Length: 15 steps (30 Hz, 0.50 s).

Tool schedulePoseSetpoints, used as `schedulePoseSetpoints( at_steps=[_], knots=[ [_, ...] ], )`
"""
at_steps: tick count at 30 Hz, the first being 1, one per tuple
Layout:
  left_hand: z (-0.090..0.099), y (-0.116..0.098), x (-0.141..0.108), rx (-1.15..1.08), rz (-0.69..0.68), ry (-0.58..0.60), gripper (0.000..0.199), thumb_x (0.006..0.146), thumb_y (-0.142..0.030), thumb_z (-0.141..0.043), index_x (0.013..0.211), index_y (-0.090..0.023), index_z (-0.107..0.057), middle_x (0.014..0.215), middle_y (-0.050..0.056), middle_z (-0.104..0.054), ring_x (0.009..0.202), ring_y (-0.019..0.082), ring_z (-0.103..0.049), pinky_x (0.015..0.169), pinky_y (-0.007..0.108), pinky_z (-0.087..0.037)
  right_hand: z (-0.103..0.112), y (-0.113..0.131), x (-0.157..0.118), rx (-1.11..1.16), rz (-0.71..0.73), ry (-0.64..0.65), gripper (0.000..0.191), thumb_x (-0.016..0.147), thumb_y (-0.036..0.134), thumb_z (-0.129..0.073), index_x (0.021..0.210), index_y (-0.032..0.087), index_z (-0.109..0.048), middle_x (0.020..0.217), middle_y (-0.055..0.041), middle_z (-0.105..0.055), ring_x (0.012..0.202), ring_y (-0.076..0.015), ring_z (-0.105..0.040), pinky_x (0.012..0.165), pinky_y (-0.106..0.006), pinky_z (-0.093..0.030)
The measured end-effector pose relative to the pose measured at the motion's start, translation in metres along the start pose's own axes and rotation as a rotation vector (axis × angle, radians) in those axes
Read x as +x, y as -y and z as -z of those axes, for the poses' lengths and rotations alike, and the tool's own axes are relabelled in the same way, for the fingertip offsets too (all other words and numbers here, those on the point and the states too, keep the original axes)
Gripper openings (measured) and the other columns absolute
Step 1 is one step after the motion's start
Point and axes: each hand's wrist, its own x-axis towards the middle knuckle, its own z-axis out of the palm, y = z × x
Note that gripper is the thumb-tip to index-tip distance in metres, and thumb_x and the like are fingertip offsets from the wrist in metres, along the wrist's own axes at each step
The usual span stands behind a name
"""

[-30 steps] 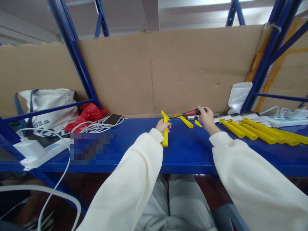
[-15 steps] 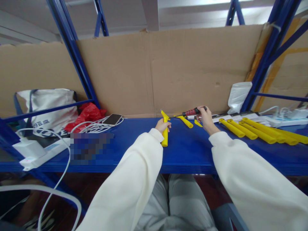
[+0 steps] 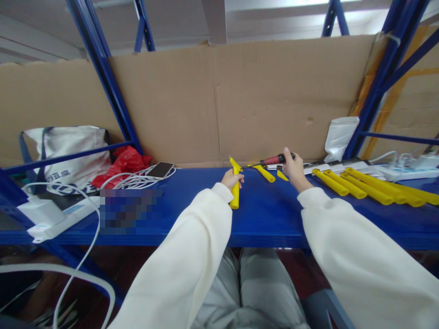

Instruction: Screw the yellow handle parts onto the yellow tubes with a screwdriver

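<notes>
My left hand [image 3: 232, 178] is closed around a yellow handle-shaped part [image 3: 235, 194], which stands on the blue table [image 3: 199, 201]. The fingers of my right hand [image 3: 293, 170] are on the black rear end of a red and black screwdriver [image 3: 273, 160]. Its thin shaft points left, and the tip meets the yellow part near its upper end, by my left fingers. Behind the shaft lie another yellow part [image 3: 265, 174] and a small yellow piece [image 3: 281, 175].
Several yellow handles [image 3: 370, 188] lie in a row on the right. A power strip [image 3: 408, 172] is behind them. On the left are a phone [image 3: 161, 170], coiled white cable [image 3: 133, 182], a red bag [image 3: 125, 162], a cloth bag [image 3: 68, 151] and a white charger [image 3: 41, 211].
The fingers of my right hand have shifted around the rear end of the screwdriver and opened a little. My left hand and the yellow part have stayed in place.
</notes>
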Motion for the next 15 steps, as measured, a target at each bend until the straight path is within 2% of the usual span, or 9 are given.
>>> schedulePoseSetpoints(
  at_steps=[3, 5, 8, 11, 15],
  knots=[
    [-0.0003, -0.0010, -0.0016, -0.002, -0.006, 0.005, 0.018, 0.088, -0.001, -0.058, 0.102, -0.012, -0.058, 0.047, -0.009, -0.053, 0.032, 0.010, -0.045, 0.042, 0.021, -0.034, -0.0001, 0.0015, 0.0000, -0.005, -0.027, -0.022, 0.042, 0.074, 0.052, -0.078, 0.084, 0.025, -0.048, 0.055, 0.0088, -0.042, 0.043, -0.0100, -0.041, 0.037, -0.022, -0.027],
    [-0.0006, -0.0022, -0.0031, -0.003, -0.008, 0.001, 0.018, 0.088, 0.000, -0.057, 0.102, -0.013, -0.058, 0.046, -0.009, -0.052, 0.032, 0.009, -0.045, 0.041, 0.020, -0.033, -0.0007, 0.0035, -0.0013, 0.009, -0.049, 0.017, 0.038, 0.075, 0.049, -0.076, 0.085, 0.025, -0.048, 0.056, 0.0082, -0.045, 0.042, -0.0102, -0.042, 0.036, -0.022, -0.026],
    [-0.0007, -0.0040, -0.0052, 0.001, 0.002, -0.001, 0.019, 0.088, 0.000, -0.056, 0.101, -0.013, -0.058, 0.046, -0.010, -0.052, 0.031, 0.009, -0.044, 0.041, 0.020, -0.033, -0.0011, 0.0052, -0.0034, -0.003, -0.057, 0.048, 0.040, 0.076, 0.055, -0.074, 0.082, 0.025, -0.047, 0.055, 0.0068, -0.047, 0.042, -0.0108, -0.042, 0.035, -0.023, -0.026],
    [-0.0007, -0.0047, -0.0063, 0.002, 0.007, 0.002, 0.018, 0.088, 0.000, -0.057, 0.101, -0.013, -0.058, 0.046, -0.009, -0.052, 0.031, 0.009, -0.045, 0.041, 0.020, -0.033, -0.0009, 0.0050, -0.0034, -0.025, -0.029, 0.008, 0.045, 0.074, 0.060, -0.075, 0.078, 0.025, -0.047, 0.050, 0.0079, -0.040, 0.043, -0.0106, -0.040, 0.036, -0.024, -0.026],
    [-0.0007, -0.0044, -0.0060, 0.000, -0.004, 0.002, 0.017, 0.088, 0.000, -0.057, 0.099, -0.013, -0.057, 0.046, -0.009, -0.052, 0.032, 0.009, -0.045, 0.041, 0.021, -0.033, -0.0014, 0.0050, -0.0026, -0.022, -0.038, 0.004, 0.041, 0.075, 0.055, -0.075, 0.081, 0.025, -0.049, 0.051, 0.0085, -0.041, 0.042, -0.0107, -0.040, 0.036, -0.023, -0.026]
  ],
)
